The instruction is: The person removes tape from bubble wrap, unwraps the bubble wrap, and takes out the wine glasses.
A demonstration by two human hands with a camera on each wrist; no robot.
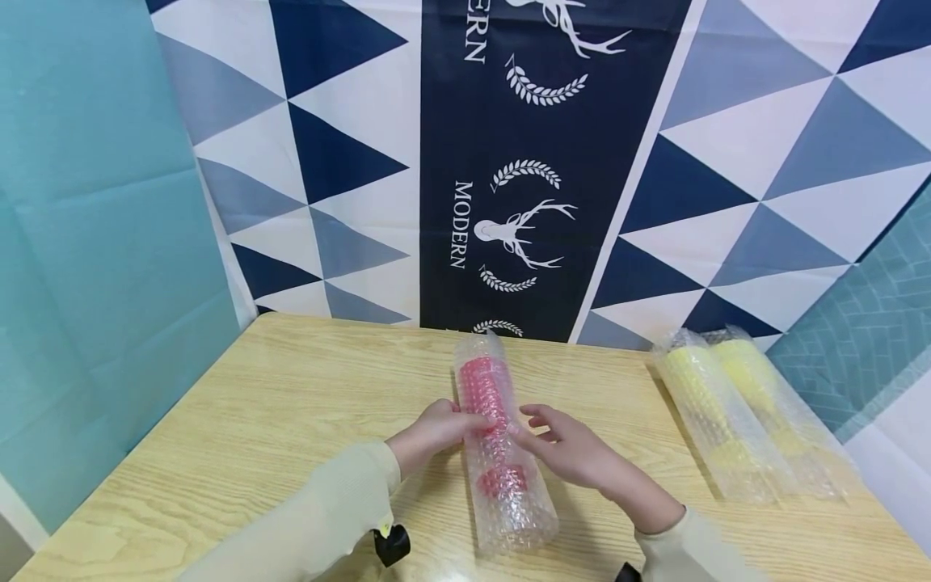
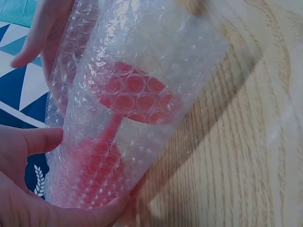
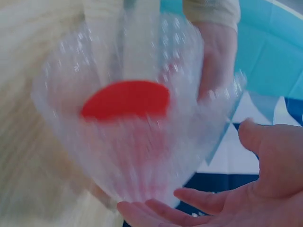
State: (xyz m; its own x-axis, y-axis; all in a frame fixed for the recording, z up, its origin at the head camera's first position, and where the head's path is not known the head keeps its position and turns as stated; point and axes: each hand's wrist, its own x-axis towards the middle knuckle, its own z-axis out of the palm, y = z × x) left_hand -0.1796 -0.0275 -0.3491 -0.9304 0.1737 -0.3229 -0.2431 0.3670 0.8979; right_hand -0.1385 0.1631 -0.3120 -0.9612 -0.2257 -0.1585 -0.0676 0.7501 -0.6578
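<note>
A red stemmed piece with a round foot, like a goblet [image 1: 502, 478], lies rolled inside clear bubble wrap [image 1: 520, 525] on the wooden table. Through the wrap its disc-shaped foot [image 2: 137, 92] and thin stem show in the left wrist view. My left hand [image 1: 440, 432] grips the roll at its middle, thumb and fingers on either side of it. On the other side is my right hand [image 1: 575, 453], its fingers apart and their tips at the wrap's edge. In the right wrist view the wrap's end flares open around the red foot [image 3: 128, 100].
Two more bubble-wrapped rolls, each with something yellow inside, lie side by side at the right: one roll [image 1: 701, 404] and its neighbour [image 1: 764, 396]. A patterned cloth [image 1: 349, 162] hangs behind the table's [image 1: 291, 388] back edge.
</note>
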